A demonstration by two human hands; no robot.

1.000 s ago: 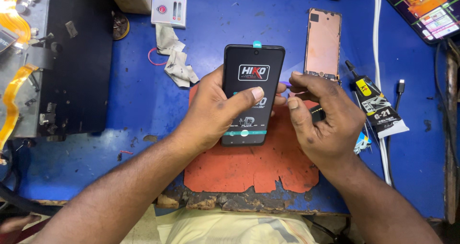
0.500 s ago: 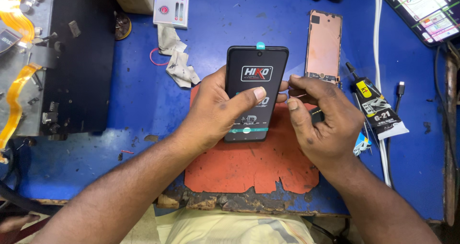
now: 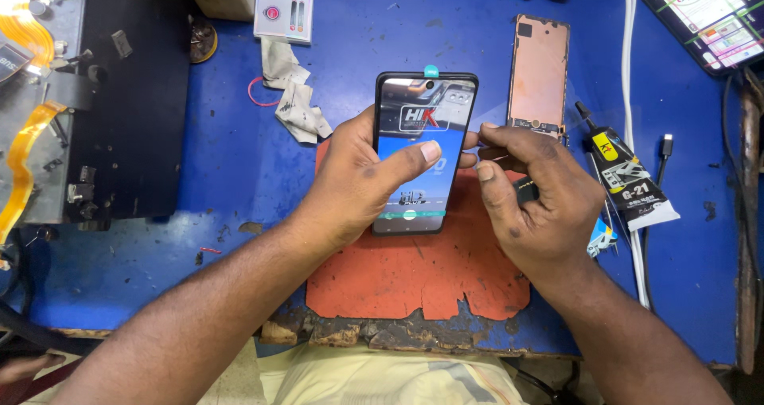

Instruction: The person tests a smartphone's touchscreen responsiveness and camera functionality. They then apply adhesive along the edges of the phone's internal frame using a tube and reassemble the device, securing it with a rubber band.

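Centre of frame: left hand grasps a glossy black rectangular phone screen panel above the orange rubber mat; right hand pinches its right edge. Likely risk: uneven prying pressure could crack the glass.

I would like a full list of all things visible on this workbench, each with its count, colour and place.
phone screen panel: one, black, centre, held above the mat
mat: one, orange-red, near front edge of the table
table: one, blue top
bare phone frame: one, copper-pink, right of the panel
glue tube: one, black and yellow, right of the frame
crumpled cloth: one, whitish, left of the panel
machine: one, black and grey, far left
white cable: one, right side
lit phone: one, top right corner
left hand: holds the panel, thumb across it
right hand: at the panel's right edge, pinching something small
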